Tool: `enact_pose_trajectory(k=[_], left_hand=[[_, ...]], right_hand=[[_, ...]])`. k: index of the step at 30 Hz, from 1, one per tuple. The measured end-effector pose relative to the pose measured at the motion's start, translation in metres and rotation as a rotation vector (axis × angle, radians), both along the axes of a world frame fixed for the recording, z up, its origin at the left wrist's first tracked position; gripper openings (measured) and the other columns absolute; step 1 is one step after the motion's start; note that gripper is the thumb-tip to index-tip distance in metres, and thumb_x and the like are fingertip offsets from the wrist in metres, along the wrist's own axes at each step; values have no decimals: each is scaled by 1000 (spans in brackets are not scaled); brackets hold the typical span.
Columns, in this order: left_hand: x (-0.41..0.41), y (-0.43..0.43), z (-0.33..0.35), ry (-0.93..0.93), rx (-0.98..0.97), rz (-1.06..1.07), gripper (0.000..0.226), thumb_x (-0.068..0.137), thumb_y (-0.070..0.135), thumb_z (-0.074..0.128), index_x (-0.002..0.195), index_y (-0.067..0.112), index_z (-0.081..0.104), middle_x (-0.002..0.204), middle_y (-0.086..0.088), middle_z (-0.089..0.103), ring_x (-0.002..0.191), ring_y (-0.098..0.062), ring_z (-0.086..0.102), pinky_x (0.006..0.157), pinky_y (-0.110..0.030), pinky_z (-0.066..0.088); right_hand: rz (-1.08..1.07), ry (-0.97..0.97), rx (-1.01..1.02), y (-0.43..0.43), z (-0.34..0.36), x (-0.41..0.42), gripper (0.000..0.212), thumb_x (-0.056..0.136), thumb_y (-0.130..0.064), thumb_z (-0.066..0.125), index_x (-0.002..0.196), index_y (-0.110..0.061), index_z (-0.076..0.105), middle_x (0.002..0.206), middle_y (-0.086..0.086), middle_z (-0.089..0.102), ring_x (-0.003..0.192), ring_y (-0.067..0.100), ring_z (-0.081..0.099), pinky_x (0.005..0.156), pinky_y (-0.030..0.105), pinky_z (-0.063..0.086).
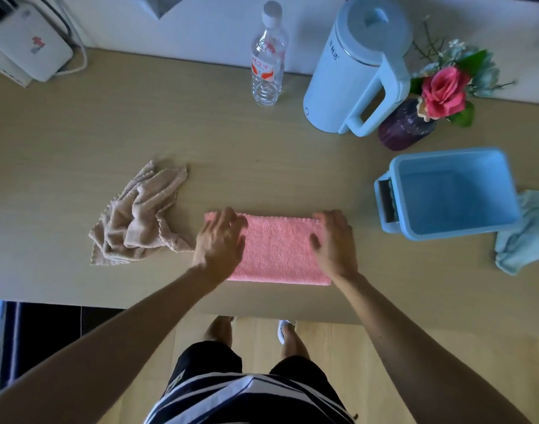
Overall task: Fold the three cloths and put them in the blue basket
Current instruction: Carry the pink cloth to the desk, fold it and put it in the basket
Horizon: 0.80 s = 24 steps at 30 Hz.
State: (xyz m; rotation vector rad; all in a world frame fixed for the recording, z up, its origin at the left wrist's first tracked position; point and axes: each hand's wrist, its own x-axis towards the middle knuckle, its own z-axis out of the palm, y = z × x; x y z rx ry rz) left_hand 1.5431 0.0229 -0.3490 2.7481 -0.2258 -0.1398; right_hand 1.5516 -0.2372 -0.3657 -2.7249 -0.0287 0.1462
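Left fingers lie fairly straight and a bit spread, flat on the far-left corner of the pink cloth; slightly blurred. The left hand covers that short end. Right fingers are bent over the far-right corner with the thumb laid inward on the pile. Cannot tell whether the right hand pinches the edge or only presses it. The pink cloth lies under both hands at the near middle of the worktop, already doubled into a flat strip. Key relation: its long axis runs left-right, one hand on each short end, so the likely next fold carries one end across to the other. The blue basket sits off the right end with a gap of bare worktop between. It is nearer the right hand and nothing shows inside it, so that hand looks best placed for the drop-in. A beige cloth lies crumpled just left of the left hand, its near corner touching or almost touching the pink one. A pale blue cloth is bunched against the basket's far right side, partly hidden. Both are unfolded, so the task looks early. A bottle, a kettle and a flower vase stand along the back, well apart from the hands.
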Motion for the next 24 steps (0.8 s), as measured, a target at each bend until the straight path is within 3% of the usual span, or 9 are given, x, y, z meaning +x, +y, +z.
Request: enact_pose_trajectory(k=[3, 6, 9, 11, 14, 16, 18, 21, 24], left_hand=[[-32, -20, -14, 177, 86, -21, 46, 83, 33, 74, 121, 14, 54, 119, -9, 53, 99, -25, 59, 74, -38, 58], [-47, -31, -25, 335, 231, -17, 83, 88, 55, 59, 152, 12, 26, 154, -14, 32, 135, -35, 42, 97, -48, 51], [-45, -42, -35, 370, 261, -108, 94, 95, 63, 41, 159, 16, -11, 167, -12, -16, 154, -35, -8, 121, -59, 11], [-26, -45, -38, 338, 268, -213, 91, 98, 63, 33, 157, 17, -17, 165, -11, -24, 152, -31, -19, 121, -57, -6], [13, -42, -37, 248, 342, -353, 84, 100, 53, 40, 159, 20, -11, 165, -10, -22, 152, -31, -20, 123, -55, -7], [34, -40, -31, 113, 347, -391, 83, 96, 23, 55, 160, 18, 3, 167, -13, -12, 153, -34, -15, 124, -56, -1], [41, -38, -25, -3, 304, -466, 84, 83, -5, 53, 158, 14, 21, 167, -17, 3, 154, -34, -5, 125, -53, 7], [28, -24, -27, -81, 271, -718, 61, 81, -3, 67, 139, 12, 53, 158, -18, 36, 149, -34, 30, 120, -48, 31], [2, -3, -35, 4, 309, -891, 68, 79, 8, 77, 141, 16, 50, 155, -15, 42, 145, -31, 39, 114, -42, 38]], right_hand=[[163, 117, -26, 5, -8, -14, 45, 79, -17, 73, 121, -15, 57, 124, 3, 56, 115, 22, 55, 92, 43, 50], [153, 191, -42, 0, -12, -30, 56, 76, -20, 76, 128, -22, 55, 130, -1, 51, 120, 19, 51, 98, 37, 48], [110, 180, -83, -4, -11, -45, 61, 79, -23, 75, 135, -22, 51, 134, 0, 49, 121, 19, 51, 98, 37, 49], [55, 183, -112, -3, -9, -56, 63, 79, -21, 74, 137, -18, 50, 135, 3, 50, 120, 21, 52, 96, 38, 50], [33, 234, -118, 6, -4, -82, 66, 80, -18, 71, 141, -16, 46, 137, 7, 51, 121, 23, 53, 99, 39, 48], [105, 302, -39, 15, 0, -97, 65, 84, -18, 69, 143, -18, 44, 139, 5, 50, 123, 20, 54, 102, 34, 47], [237, 285, 2, 21, 2, -102, 63, 81, -11, 71, 140, -19, 49, 134, 2, 53, 118, 18, 57, 100, 31, 49], [401, 184, -68, 15, 1, -90, 63, 71, -6, 75, 130, -19, 57, 124, 1, 53, 113, 19, 55, 92, 33, 49], [503, 176, -135, 6, -2, -78, 68, 65, -12, 80, 128, -22, 57, 124, 1, 51, 114, 19, 50, 94, 36, 48]])
